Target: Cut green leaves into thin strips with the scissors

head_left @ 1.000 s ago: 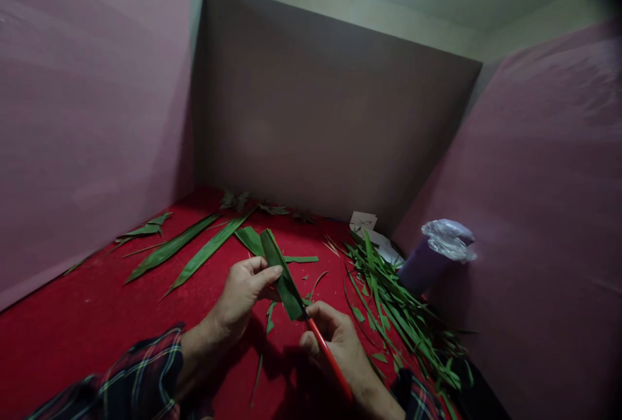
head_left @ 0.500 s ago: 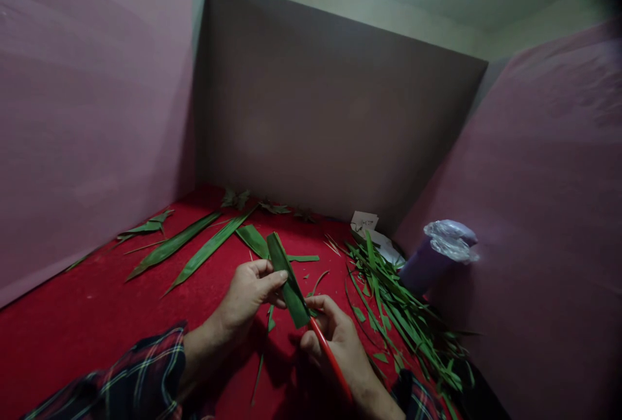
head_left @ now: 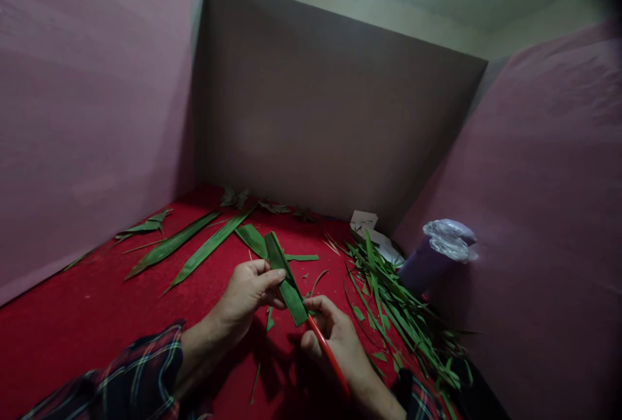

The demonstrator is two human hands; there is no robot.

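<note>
A folded strip of green leaf [head_left: 286, 280] stands tilted in front of me, its edge showing a paler line. My left hand [head_left: 250, 287] pinches it at mid-length, thumb on the front face and fingers behind. At the strip's lower right edge, my right hand [head_left: 335, 332] closes around a tool with a long red handle [head_left: 329, 358]. The tool's working end is hidden by the leaf and fingers, so I cannot tell its exact kind. Behind the strip, another broad piece of leaf [head_left: 253, 240] lies on the red cloth [head_left: 121, 323].
Long leaf blades [head_left: 208, 251] lie at the left. A heap of narrow green leaves [head_left: 398, 303] spreads at the right, beside a purple plastic-wrapped roll [head_left: 432, 258]. A white card [head_left: 363, 220] and thin sticks [head_left: 332, 244] lie at the back. Pink walls [head_left: 87, 115] flank the surface.
The leaf strip and both hands have shifted very slightly up and left in view. Both grips look the same.
</note>
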